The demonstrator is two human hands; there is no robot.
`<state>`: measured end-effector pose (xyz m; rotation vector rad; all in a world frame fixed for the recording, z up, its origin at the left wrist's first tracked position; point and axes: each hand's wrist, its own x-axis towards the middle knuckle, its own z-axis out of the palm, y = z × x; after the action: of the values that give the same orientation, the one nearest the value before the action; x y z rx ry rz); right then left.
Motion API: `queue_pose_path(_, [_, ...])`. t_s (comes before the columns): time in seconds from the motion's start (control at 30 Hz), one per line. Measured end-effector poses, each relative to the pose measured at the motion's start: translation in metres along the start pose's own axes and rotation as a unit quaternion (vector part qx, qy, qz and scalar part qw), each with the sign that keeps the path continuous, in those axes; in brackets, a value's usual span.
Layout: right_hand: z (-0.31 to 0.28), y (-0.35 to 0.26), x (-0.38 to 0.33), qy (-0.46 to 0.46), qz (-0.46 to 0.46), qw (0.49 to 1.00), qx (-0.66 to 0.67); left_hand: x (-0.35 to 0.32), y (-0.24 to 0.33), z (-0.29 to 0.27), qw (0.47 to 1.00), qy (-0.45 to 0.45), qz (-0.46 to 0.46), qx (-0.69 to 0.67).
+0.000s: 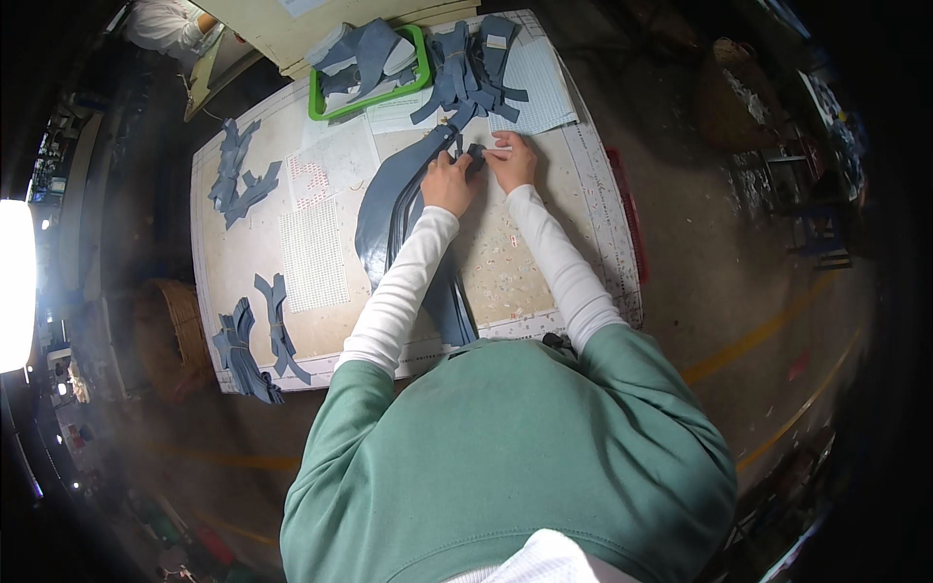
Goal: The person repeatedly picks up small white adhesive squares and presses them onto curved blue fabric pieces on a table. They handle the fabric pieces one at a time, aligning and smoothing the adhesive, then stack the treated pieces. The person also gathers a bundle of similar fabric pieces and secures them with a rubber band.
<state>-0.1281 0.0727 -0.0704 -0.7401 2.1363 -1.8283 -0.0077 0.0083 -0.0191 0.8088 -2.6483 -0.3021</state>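
My left hand (450, 185) is closed over the end of a small dark blue-grey strip (475, 153), near the top of a fanned stack of blue-grey cut pieces (389, 199). Just right of it, my right hand (512, 163) pinches a small white slip (498, 151) between thumb and fingers, at the strip's edge. The slip is too small to make out further. The stack runs down the table, partly under my left forearm, toward my body. My fingers partly hide the strip.
A green tray (424, 73) with blue-grey and white pieces stands at the table's far side. Tied bundles of strips (465, 73) lie beside it. More bundles (238, 180) lie at left. Sheets with red marks (316, 180) and small dots (316, 255) rest on the table (505, 282).
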Motion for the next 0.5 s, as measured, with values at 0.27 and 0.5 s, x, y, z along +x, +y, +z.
queue_pose_path(0.27, [-0.007, 0.001, 0.012, -0.01, -0.042, 0.998, 0.035, 0.003, -0.014, -0.013, 0.988, 0.013, -0.032, -0.153])
queue_pose_path(0.5, [-0.016, -0.005, 0.016, -0.052, -0.018, 0.998, 0.029, 0.0, -0.012, -0.017, 0.983, 0.034, -0.043, -0.175])
